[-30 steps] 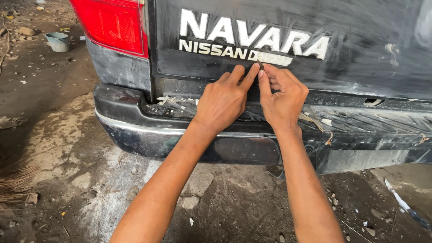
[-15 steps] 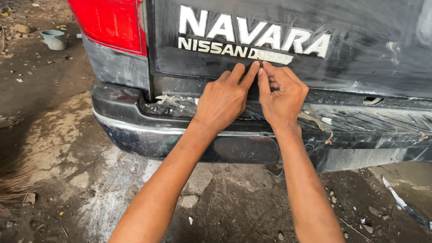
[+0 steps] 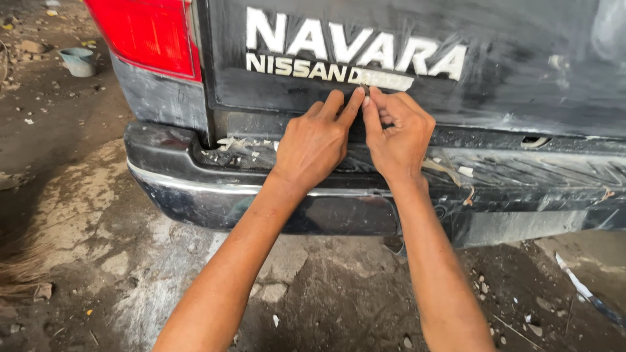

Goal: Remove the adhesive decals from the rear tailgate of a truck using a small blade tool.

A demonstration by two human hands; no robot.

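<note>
Grip: both hands pinched at one spot on the dark, scuffed metal tailgate [image 3: 521, 72], fingertips meeting at the peeling end of the lower row of white stick-on lettering [image 3: 326, 68]. The left hand [image 3: 313, 143] pressed its forefinger beside the loose strip; the right hand [image 3: 398, 133] clenched on the strip's edge. Below lay the scratched black bumper [image 3: 195, 189], a red tail lamp [image 3: 147, 32] at upper left, then the dirt floor [image 3: 65, 195].
</note>
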